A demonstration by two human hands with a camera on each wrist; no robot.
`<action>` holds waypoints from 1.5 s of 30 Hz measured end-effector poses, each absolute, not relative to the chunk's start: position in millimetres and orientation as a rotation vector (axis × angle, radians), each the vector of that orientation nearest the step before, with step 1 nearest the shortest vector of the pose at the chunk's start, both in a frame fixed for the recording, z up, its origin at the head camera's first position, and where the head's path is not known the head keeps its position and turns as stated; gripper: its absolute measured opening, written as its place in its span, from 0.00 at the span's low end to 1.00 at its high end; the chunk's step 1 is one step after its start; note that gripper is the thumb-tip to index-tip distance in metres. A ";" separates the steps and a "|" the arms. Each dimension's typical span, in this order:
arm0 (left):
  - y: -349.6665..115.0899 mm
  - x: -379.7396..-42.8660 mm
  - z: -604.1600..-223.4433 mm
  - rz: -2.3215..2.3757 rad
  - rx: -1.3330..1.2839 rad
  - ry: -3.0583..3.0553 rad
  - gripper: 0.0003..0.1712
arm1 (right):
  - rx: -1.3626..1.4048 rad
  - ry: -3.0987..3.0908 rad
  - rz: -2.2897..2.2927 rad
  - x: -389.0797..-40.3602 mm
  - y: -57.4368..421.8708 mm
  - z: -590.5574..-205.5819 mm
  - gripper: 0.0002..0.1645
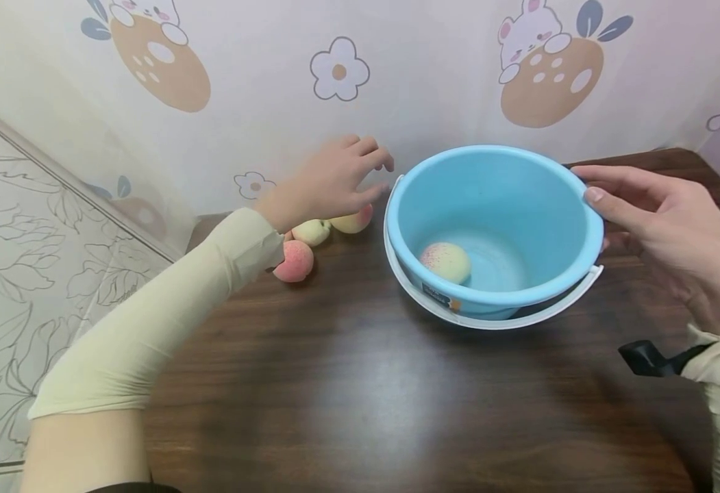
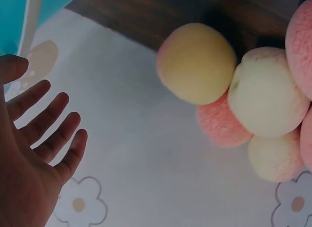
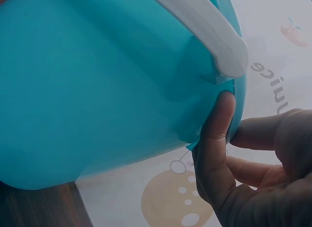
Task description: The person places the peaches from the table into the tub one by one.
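Note:
A light blue bucket (image 1: pixel 520 198) stands on the table with its white handle (image 1: pixel 520 324) lowered along the near side. Inside it lies one pale peach with pink speckles (image 1: pixel 447 262). My right hand (image 1: pixel 683 226) grips the bucket's rim at the right, thumb and fingers on either side of the wall. Just left of the bucket my left hand (image 1: pixel 342 177) hovers with nothing in it, its fingers spread and loosely bent. Below it are a yellowish peach (image 2: pixel 197 63), a pale peach (image 2: pixel 270 92) and a red peach (image 1: pixel 294 263), part of a cluster the left forearm partly hides.
The dark wooden table (image 1: pixel 360 383) reaches back to a pale curtain-like backdrop (image 1: pixel 261 82) with printed rabbits and flowers. A floral-patterned white panel (image 1: pixel 20 260) borders the left side. A black strap piece (image 1: pixel 649 357) sticks out from the right sleeve.

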State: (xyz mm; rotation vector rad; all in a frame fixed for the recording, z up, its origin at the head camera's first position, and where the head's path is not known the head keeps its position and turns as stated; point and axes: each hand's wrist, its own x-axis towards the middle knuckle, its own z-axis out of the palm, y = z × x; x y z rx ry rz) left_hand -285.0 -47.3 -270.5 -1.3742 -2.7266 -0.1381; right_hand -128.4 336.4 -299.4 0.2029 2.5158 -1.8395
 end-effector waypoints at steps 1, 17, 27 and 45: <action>-47.6 -285.4 -273.2 -0.128 -1.369 -2.734 0.20 | 0.190 2.501 -1.863 -128.3 336.5 -299.8 0.31; -57.3 -291.0 -310.9 -0.049 -1.252 -2.919 0.26 | 0.206 2.459 -1.897 -129.1 335.6 -299.8 0.30; -65.7 -296.5 -330.7 0.020 -1.183 -2.980 0.35 | 0.209 2.487 -1.862 -127.8 336.4 -299.0 0.31; -65.7 -306.4 -353.1 0.001 -1.145 -3.055 0.34 | 0.180 2.540 -1.842 -129.3 335.7 -301.0 0.30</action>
